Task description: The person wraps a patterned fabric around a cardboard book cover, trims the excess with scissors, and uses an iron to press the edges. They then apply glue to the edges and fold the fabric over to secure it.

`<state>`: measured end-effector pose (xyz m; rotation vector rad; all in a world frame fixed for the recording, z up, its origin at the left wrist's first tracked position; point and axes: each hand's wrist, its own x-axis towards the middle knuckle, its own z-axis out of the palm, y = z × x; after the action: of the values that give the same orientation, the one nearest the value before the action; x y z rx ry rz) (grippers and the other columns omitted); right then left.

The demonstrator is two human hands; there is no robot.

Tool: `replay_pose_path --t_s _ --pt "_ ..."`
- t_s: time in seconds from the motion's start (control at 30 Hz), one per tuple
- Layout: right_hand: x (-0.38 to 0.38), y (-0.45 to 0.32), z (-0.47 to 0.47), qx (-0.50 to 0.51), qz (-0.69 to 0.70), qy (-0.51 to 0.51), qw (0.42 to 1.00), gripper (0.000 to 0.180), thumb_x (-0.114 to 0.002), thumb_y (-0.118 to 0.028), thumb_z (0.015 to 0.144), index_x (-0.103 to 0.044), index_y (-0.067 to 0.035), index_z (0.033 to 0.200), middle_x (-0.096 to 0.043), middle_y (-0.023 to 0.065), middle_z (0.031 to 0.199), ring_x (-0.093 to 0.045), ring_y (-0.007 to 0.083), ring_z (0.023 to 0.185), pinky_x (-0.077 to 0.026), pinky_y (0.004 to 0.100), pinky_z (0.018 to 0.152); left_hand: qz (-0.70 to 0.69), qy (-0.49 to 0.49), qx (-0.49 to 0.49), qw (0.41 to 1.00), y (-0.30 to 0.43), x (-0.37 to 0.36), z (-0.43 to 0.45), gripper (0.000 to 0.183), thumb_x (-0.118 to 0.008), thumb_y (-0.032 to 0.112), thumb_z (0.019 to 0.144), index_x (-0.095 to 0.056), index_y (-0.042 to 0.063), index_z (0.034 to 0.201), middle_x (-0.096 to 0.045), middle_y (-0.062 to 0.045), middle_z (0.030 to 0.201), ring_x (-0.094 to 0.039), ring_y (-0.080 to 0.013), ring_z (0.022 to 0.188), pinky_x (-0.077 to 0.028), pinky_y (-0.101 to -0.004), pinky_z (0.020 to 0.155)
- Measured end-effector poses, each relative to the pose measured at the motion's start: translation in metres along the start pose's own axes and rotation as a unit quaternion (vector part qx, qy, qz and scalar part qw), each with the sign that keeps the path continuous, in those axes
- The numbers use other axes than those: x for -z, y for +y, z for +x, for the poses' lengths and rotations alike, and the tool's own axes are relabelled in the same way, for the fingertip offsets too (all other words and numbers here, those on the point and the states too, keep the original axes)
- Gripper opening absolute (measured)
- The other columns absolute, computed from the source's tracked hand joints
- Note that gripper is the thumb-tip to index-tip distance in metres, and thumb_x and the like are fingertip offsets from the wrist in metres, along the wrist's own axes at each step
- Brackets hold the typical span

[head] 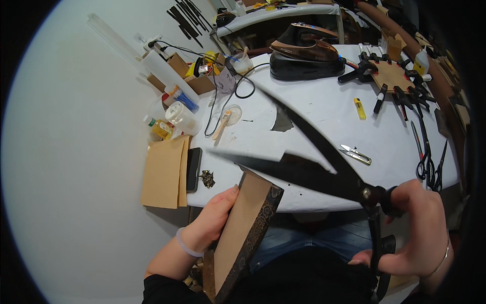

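Note:
My left hand (218,214) grips the long side of a shallow board box (245,220), tilted up over my lap. Its broad face is bare tan board, while dark patterned fabric (252,239) covers the near side wall. My right hand (419,228) has its fingers and thumb in the handles of large black tailor's shears (322,174). The blades stand wide apart and point left, one passing above the box's far end. A small dark flap of fabric (300,161) shows against the lower blade; whether it touches the blade I cannot tell.
A white-covered table (322,133) holds thread snips (355,154), a yellow cutter (359,109), a dark fabric scrap (283,119) and a brush (222,125). A steam iron (303,45) rests on its base at the back. Clamps surround a board (393,76); scissors (429,167) lie right. A phone (194,169) is left.

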<state>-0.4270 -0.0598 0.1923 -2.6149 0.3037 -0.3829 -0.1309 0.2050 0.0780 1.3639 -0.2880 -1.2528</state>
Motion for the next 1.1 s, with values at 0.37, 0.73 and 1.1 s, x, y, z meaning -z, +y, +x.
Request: replay_pose_path --t_s 0.37,0.73,1.1 --pt "-0.004 -0.015 0.017 0.093 -0.096 -0.051 0.99 0.076 -0.101 -0.041 0.057 -0.058 0.004 0.101 -0.062 0.0106 0.076 -0.064 0.024 0.06 -0.051 0.0321 0.055 0.006 0.105 -0.076 0.992 0.0 0.0 -0.007 0.034 -0.051 0.034 0.112 -0.063 0.004 0.122 -0.072 -0.005 0.112 -0.067 -0.0106 0.097 -0.056 -0.029 0.084" --pt "0.006 -0.031 0.018 0.081 -0.126 -0.096 0.984 0.081 -0.1 -0.042 0.059 -0.06 0.01 0.107 -0.057 0.0084 0.074 -0.061 0.0219 0.059 -0.048 0.0327 0.053 0.067 0.051 -0.074 0.994 0.005 0.006 -0.007 0.036 -0.051 0.038 0.111 -0.061 0.004 0.113 -0.071 -0.007 0.115 -0.067 -0.0117 0.099 -0.056 -0.0308 0.088" --pt "0.004 -0.032 0.017 0.084 -0.125 -0.097 0.984 0.081 -0.099 -0.044 0.06 -0.061 0.011 0.107 -0.057 0.0086 0.075 -0.06 0.0219 0.06 -0.047 0.0331 0.053 0.075 0.071 -0.109 0.989 0.005 0.002 -0.009 0.037 -0.05 0.037 0.112 -0.062 0.003 0.119 -0.07 -0.005 0.116 -0.065 -0.0111 0.102 -0.053 -0.0297 0.091"
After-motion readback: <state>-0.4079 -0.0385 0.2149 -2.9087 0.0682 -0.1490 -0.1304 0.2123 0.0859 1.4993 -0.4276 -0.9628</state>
